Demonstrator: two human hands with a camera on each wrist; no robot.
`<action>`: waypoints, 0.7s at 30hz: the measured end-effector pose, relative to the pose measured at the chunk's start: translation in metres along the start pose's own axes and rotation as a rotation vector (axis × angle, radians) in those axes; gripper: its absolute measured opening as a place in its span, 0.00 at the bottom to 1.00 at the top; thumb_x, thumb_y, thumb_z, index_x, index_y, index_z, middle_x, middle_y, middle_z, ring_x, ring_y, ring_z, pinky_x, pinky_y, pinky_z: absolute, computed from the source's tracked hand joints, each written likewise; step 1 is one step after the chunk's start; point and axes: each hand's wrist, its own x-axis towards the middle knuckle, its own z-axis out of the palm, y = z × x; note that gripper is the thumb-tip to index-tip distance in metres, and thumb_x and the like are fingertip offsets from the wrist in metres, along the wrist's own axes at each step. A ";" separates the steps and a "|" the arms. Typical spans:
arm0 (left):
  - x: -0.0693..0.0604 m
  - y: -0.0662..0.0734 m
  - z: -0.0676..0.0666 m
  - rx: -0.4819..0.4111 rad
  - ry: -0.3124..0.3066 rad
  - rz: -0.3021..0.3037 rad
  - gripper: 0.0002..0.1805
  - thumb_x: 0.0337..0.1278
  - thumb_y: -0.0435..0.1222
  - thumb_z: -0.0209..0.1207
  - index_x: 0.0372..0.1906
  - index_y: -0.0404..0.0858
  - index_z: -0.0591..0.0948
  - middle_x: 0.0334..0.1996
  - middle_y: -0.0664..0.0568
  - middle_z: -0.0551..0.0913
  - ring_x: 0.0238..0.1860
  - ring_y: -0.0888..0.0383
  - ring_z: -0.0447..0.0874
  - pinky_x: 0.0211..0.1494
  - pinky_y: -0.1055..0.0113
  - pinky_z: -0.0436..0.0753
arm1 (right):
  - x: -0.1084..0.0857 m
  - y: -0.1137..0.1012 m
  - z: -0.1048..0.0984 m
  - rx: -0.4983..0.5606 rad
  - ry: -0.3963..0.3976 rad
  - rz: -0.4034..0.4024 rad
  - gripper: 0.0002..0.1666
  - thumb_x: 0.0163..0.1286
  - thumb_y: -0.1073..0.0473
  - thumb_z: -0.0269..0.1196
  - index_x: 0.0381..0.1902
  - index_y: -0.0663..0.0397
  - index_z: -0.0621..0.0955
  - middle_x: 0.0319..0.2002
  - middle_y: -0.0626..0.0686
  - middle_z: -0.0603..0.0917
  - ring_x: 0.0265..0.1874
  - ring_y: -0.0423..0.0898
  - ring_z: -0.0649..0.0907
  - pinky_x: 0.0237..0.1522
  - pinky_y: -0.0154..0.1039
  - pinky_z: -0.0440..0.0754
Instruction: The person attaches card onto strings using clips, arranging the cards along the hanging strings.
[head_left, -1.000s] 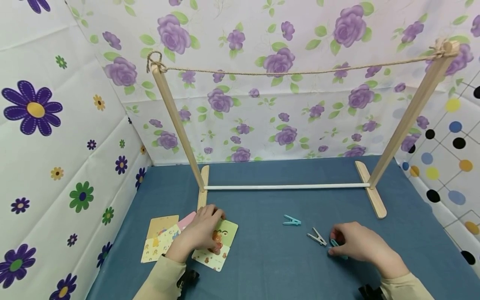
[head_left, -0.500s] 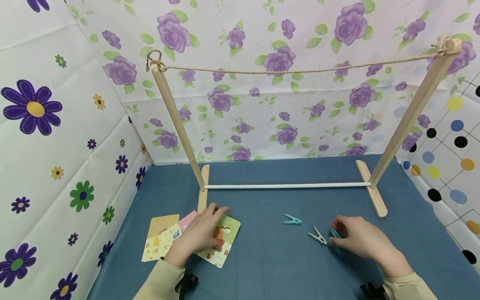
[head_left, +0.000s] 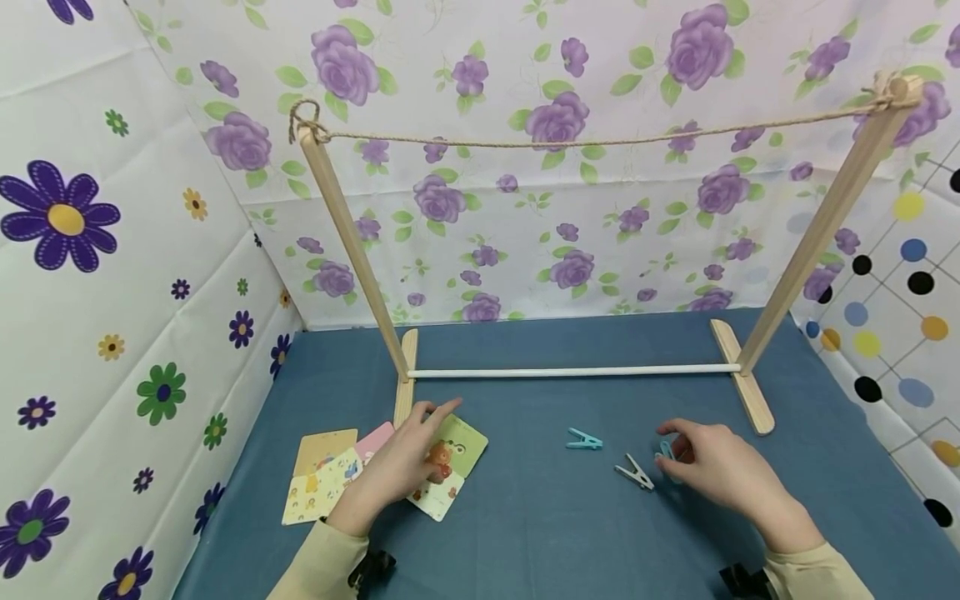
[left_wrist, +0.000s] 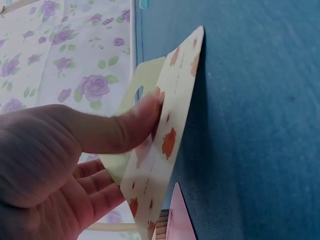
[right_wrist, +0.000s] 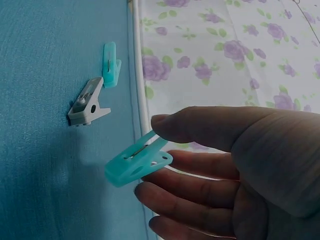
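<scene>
- card (head_left: 455, 458)?
- green and cream, bear print; tilted, pinched in left hand (head_left: 393, 471).
- clip (right_wrist: 129, 169)?
- teal; handles spread, nose closed, held by handle end in right hand (head_left: 723, 468).

Staged booth dressed with printed sheets; type of surrounding room cannot be determined.
Three unmatched hangings on three sides of a plain blue worktop (head_left: 540, 508) indicate a made-up set: at the rear, a rose-printed sheet (head_left: 517, 233) in purple and green on white, creased, its lower edge at the worktop; on the left, a daisy-printed sheet (head_left: 90, 312) with visible fold lines; on the right, a dot-patterned sheet (head_left: 888, 329) with thin linking lines. Fixture noted: two wooden posts (head_left: 823, 225) on flat feet, joined by a white rod (head_left: 573, 372) low down and a cord (head_left: 573, 144) at the top.
</scene>
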 end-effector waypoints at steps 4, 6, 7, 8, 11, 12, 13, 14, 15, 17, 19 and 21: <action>-0.001 0.001 -0.003 -0.012 0.013 -0.013 0.61 0.49 0.07 0.62 0.86 0.51 0.60 0.64 0.41 0.73 0.39 0.56 0.75 0.27 0.68 0.73 | 0.001 -0.002 -0.001 -0.008 0.018 0.001 0.32 0.71 0.49 0.75 0.66 0.59 0.83 0.36 0.45 0.87 0.32 0.40 0.84 0.32 0.46 0.84; -0.001 0.002 -0.006 -0.028 0.030 -0.019 0.61 0.48 0.06 0.57 0.86 0.51 0.61 0.65 0.42 0.75 0.44 0.54 0.77 0.30 0.66 0.74 | 0.000 -0.003 -0.001 -0.003 0.028 -0.001 0.32 0.71 0.49 0.74 0.67 0.60 0.82 0.37 0.46 0.88 0.32 0.41 0.85 0.32 0.46 0.84; -0.001 0.002 -0.008 -0.041 0.040 -0.024 0.61 0.47 0.06 0.58 0.86 0.51 0.61 0.65 0.42 0.76 0.47 0.54 0.78 0.33 0.65 0.76 | 0.000 -0.003 -0.002 0.001 0.035 -0.003 0.33 0.72 0.49 0.74 0.67 0.61 0.82 0.37 0.46 0.88 0.33 0.41 0.85 0.32 0.47 0.85; -0.001 0.002 -0.009 -0.054 0.051 -0.026 0.61 0.47 0.07 0.59 0.86 0.51 0.61 0.65 0.43 0.77 0.49 0.53 0.78 0.36 0.64 0.78 | 0.000 -0.003 -0.002 0.004 0.043 -0.005 0.32 0.72 0.49 0.74 0.67 0.61 0.82 0.38 0.47 0.89 0.34 0.42 0.86 0.33 0.47 0.85; -0.001 0.003 -0.013 -0.092 0.086 -0.033 0.60 0.49 0.09 0.63 0.86 0.51 0.62 0.66 0.44 0.79 0.55 0.53 0.80 0.47 0.60 0.80 | 0.000 -0.005 -0.002 0.010 0.074 -0.015 0.30 0.72 0.50 0.74 0.66 0.61 0.83 0.42 0.51 0.90 0.38 0.47 0.88 0.35 0.50 0.87; -0.001 0.002 -0.014 -0.103 0.096 -0.033 0.59 0.50 0.10 0.65 0.85 0.51 0.62 0.65 0.45 0.80 0.54 0.53 0.80 0.47 0.59 0.80 | -0.001 -0.005 -0.002 0.010 0.086 -0.018 0.29 0.73 0.50 0.73 0.65 0.61 0.84 0.43 0.52 0.90 0.40 0.49 0.89 0.36 0.51 0.87; -0.001 0.002 -0.015 -0.110 0.104 -0.032 0.58 0.52 0.11 0.67 0.85 0.51 0.62 0.63 0.46 0.82 0.52 0.54 0.81 0.48 0.59 0.80 | -0.001 -0.005 -0.002 0.010 0.100 -0.020 0.28 0.73 0.51 0.73 0.64 0.60 0.85 0.44 0.53 0.90 0.41 0.51 0.89 0.36 0.52 0.87; -0.001 0.002 -0.016 -0.115 0.112 -0.031 0.57 0.53 0.12 0.68 0.85 0.51 0.63 0.61 0.47 0.83 0.49 0.55 0.81 0.46 0.59 0.80 | -0.001 -0.006 -0.001 0.010 0.113 -0.022 0.27 0.73 0.51 0.74 0.63 0.59 0.85 0.45 0.54 0.90 0.42 0.52 0.89 0.37 0.53 0.87; -0.001 0.002 -0.017 -0.116 0.118 -0.032 0.57 0.54 0.14 0.69 0.85 0.51 0.63 0.59 0.48 0.84 0.46 0.56 0.81 0.44 0.59 0.80 | -0.001 -0.006 -0.001 0.010 0.126 -0.025 0.26 0.73 0.51 0.74 0.63 0.58 0.86 0.46 0.54 0.90 0.43 0.52 0.89 0.37 0.53 0.87; -0.002 0.002 -0.018 -0.116 0.123 -0.034 0.55 0.57 0.17 0.71 0.85 0.51 0.63 0.55 0.50 0.84 0.39 0.59 0.79 0.39 0.61 0.80 | -0.001 -0.006 0.000 0.014 0.150 -0.028 0.25 0.73 0.50 0.74 0.62 0.57 0.86 0.46 0.54 0.90 0.42 0.53 0.89 0.37 0.53 0.88; -0.003 0.001 -0.020 -0.121 0.120 -0.036 0.53 0.60 0.18 0.71 0.85 0.52 0.63 0.53 0.52 0.84 0.35 0.61 0.78 0.37 0.63 0.80 | 0.000 -0.006 0.001 0.017 0.169 -0.033 0.25 0.73 0.50 0.74 0.62 0.56 0.86 0.46 0.54 0.90 0.41 0.52 0.89 0.38 0.53 0.88; -0.004 0.001 -0.022 -0.136 0.112 -0.035 0.52 0.63 0.17 0.67 0.85 0.53 0.63 0.54 0.52 0.83 0.33 0.63 0.77 0.37 0.64 0.80 | 0.000 -0.005 0.001 0.021 0.185 -0.038 0.26 0.73 0.48 0.73 0.62 0.56 0.86 0.46 0.54 0.90 0.41 0.51 0.89 0.38 0.53 0.88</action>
